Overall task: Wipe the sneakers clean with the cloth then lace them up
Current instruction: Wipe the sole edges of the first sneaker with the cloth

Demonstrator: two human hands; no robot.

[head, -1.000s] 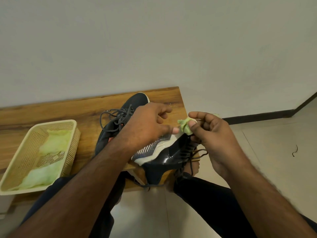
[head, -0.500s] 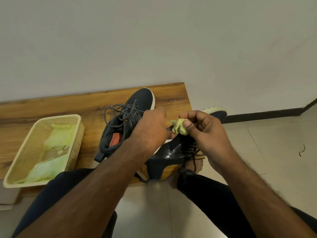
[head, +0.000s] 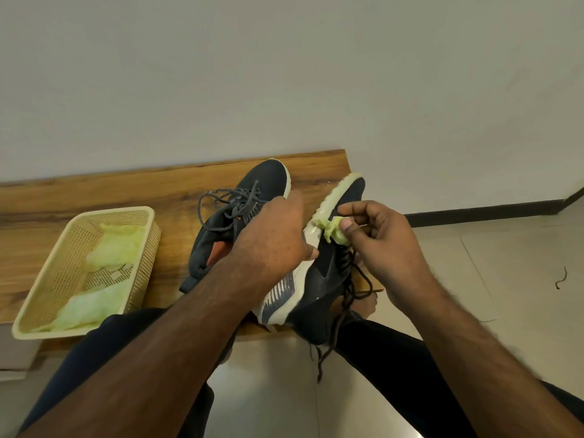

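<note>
At the centre of the frame: my left hand [head: 278, 235] grips the tilted sneaker [head: 319, 279] across its sole side, fingers wrapped round it and their tips hidden behind the shoe.
Right of centre: my right hand [head: 376, 235] pinches a small wad of green cloth [head: 335, 230] between thumb and fingers, pressed against the pale sole edge near the toe.
Where the held sneaker is: lifted off the worktop [head: 94, 197], on its side, toe toward the upper right, heel down toward my knees.
Where the other sneaker is: the second sneaker [head: 240, 213] lies flat on the worktop just behind my left hand, its grey laces [head: 227, 203] loose and tangled on top.
Left of the frame: a cream basket [head: 79, 270] stands on the worktop with more green cloth pieces [head: 110, 251] inside.
Done so far, as I judge: wiping is under way on the held shoe; the sole edge looks shiny and damp where the cloth sits.
Left to do, as I judge: the rest of this shoe, possibly the second one, then lacing both; the dark lace [head: 344, 298] of the held shoe hangs slack and undone below it.
Hard to make out: whether the second sneaker is already clean I cannot tell.
Hidden: my left forearm covers the middle of both shoes, and the far side of the held shoe faces away.
</note>
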